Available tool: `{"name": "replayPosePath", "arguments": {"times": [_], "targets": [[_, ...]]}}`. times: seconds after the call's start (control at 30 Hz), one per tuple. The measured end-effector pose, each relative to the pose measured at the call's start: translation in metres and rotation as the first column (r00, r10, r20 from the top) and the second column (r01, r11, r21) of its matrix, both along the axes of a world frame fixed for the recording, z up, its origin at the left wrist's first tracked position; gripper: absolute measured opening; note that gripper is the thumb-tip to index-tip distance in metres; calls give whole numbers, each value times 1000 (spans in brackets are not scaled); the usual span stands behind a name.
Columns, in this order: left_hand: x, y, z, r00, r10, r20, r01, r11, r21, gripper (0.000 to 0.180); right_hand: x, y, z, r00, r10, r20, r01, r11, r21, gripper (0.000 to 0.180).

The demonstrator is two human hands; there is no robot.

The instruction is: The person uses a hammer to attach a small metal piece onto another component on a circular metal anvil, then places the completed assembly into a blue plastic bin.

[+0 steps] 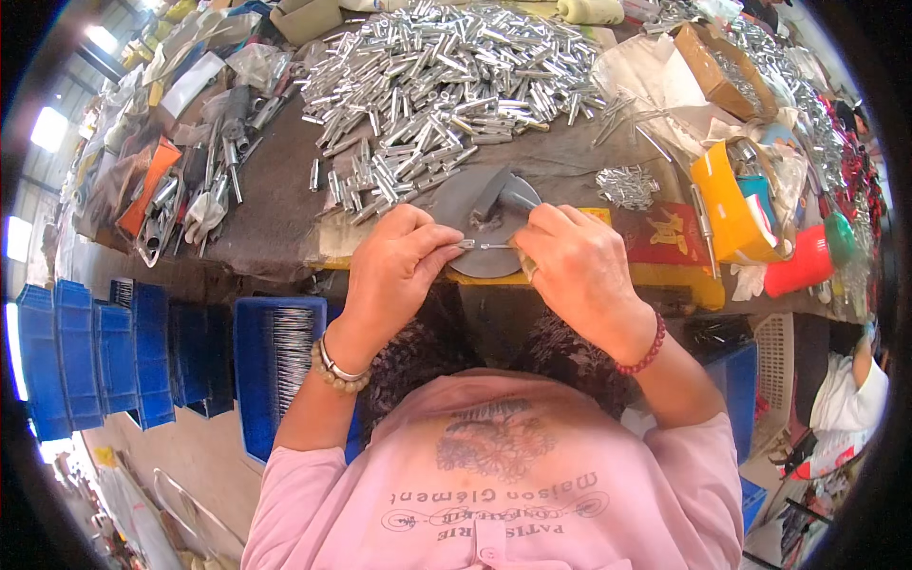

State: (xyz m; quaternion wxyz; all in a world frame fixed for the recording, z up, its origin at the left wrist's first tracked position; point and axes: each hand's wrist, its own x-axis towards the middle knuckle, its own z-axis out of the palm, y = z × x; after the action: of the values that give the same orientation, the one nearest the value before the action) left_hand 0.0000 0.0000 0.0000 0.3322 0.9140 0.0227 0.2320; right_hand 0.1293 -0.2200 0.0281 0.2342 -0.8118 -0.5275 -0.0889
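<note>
My left hand [394, 271] is closed in a pinch, and the end of a small silver metal tube [466, 244] sticks out between its thumb and fingers. Facing it across a narrow gap is a thin silver metal pin [498, 247], pinched in my right hand [581, 271]. Both hands are just in front of a dark grey round metal plate [451, 201] with an upright grey bracket [487, 193] on it. Behind the plate lies a large heap of silver metal tubes [446, 76]. The fingers hide most of both held pieces.
A smaller pile of metal parts [627, 187] lies right of the plate, near a yellow box [722, 209] and a red container [798, 259]. Tools and cloths [204, 161] crowd the left. Below the table's left edge, a blue bin [249, 389] holds rows of metal pieces beside stacked blue bins [81, 351].
</note>
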Motion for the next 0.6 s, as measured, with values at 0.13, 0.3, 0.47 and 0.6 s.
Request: {"name": "replayPosePath", "arguments": {"times": [0.13,0.3,0.47,0.6], "targets": [[-1,0,-3,1000,-3,25,3,1000,5,19,3,2,-3,998,28,64,-32,998,59,4],[-3,-2,-6,999,14,36,-14,1000,-2,19,7,2,-5,992,81,98,-88,993,77,3],[-3,-3,-5,1000,20,23,-18,999,-48,19,13,1,-3,975,182,131,-191,980,56,4],[-4,-4,-5,1000,21,7,-21,995,-100,19,16,3,0,965,207,158,-212,977,14,4]]}}
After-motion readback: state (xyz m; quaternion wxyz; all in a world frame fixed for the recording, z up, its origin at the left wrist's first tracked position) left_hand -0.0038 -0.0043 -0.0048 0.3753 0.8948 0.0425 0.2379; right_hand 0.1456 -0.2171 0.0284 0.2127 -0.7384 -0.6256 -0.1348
